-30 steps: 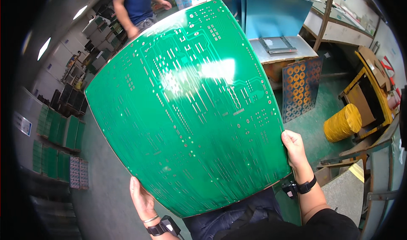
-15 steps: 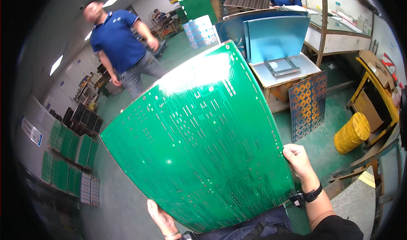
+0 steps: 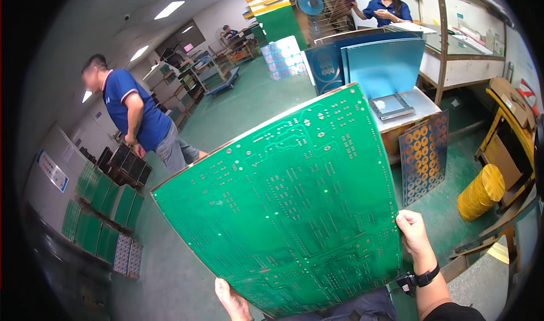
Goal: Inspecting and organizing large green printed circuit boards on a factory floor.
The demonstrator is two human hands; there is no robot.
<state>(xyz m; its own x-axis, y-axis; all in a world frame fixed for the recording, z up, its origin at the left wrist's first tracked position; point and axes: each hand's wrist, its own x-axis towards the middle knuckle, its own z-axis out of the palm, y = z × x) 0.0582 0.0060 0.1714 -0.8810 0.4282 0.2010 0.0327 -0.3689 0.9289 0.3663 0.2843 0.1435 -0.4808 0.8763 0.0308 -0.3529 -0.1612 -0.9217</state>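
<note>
Circuit board (image 3: 289, 213), big and green, tilts in the middle, its edges pinched by the left hand (image 3: 232, 301) between six and seven o'clock and the curled right hand (image 3: 416, 235) at four, above a green floor (image 3: 243, 108), with a wall sign (image 3: 52, 171) at nine too small to read.

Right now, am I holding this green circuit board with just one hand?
No, your left hand and right hand both grip the green circuit board, at its lower-left and right edges.
</note>
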